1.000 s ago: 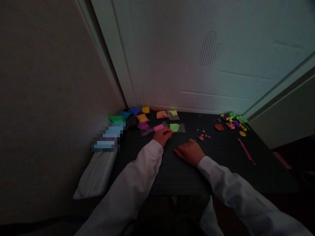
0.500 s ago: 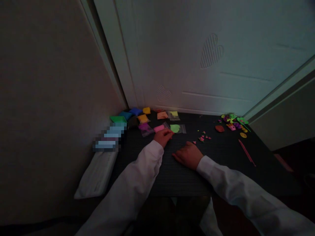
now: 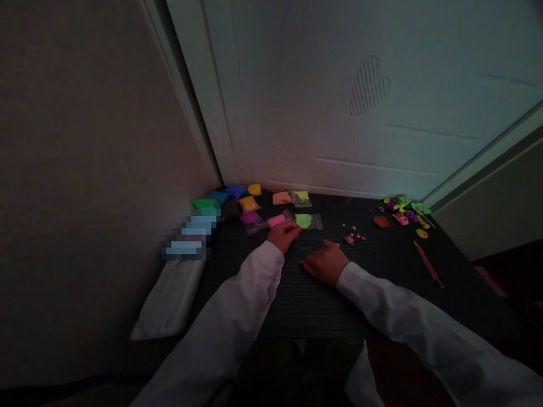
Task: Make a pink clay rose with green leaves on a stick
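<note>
At the near edge of the light green packet [image 3: 304, 220] on the desk [image 3: 305, 314], the left hand [image 3: 283, 236] pinched a small red bit [image 3: 300, 229]. The right hand [image 3: 326, 263] lay knuckles-up in front of that packet, slightly right; whether it gripped anything, I couldn't tell. Pink pieces [image 3: 349, 239] lay right of the packet, a pink packet [image 3: 276, 220] just left.

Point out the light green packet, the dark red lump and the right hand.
Light green packet [image 3: 303, 221]: head view, on its green filling.
Dark red lump [image 3: 380, 222]: head view, middle of its upper surface.
Right hand [image 3: 327, 264]: head view, back of the hand.
</note>
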### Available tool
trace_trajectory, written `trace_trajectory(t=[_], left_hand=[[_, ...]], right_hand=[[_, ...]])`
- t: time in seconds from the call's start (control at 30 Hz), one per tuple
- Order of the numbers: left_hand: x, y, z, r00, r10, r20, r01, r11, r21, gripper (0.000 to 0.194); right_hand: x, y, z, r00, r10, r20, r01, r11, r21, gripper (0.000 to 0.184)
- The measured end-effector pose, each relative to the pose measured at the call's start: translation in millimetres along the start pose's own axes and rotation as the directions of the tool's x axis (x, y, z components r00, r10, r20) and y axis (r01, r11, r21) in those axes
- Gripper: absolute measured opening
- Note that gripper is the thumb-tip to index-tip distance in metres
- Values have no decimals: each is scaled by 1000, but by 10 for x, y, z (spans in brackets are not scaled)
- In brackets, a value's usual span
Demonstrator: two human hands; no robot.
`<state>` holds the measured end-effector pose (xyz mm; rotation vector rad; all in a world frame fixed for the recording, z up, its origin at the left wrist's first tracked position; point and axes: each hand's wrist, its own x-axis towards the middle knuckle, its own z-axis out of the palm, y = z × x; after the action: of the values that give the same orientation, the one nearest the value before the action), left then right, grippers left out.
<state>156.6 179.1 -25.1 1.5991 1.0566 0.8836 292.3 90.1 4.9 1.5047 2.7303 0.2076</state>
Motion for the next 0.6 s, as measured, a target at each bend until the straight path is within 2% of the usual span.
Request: trace_trajectory(t=[0.17, 0.27, 0.4, 0.6], left_hand=[[0, 1, -6, 1000, 2, 9, -2, 1000, 2, 22], [0, -4, -4, 1000, 4, 6, -4, 1000, 5, 22], [0, -6, -3, 1000, 2, 7, -2, 1000, 9, 22], [-4, -5, -5, 1000, -4, 9, 4, 1000, 9, 23]], right_hand=[[62, 183, -78, 993, 114, -44, -115, 993, -16, 45], [106, 248, -73, 991, 121, -56, -123, 992, -33, 46], [125, 222, 4, 998, 53, -32, -54, 998, -42, 44], [31, -82, 71, 996, -91, -7, 91, 996, -18, 42]])
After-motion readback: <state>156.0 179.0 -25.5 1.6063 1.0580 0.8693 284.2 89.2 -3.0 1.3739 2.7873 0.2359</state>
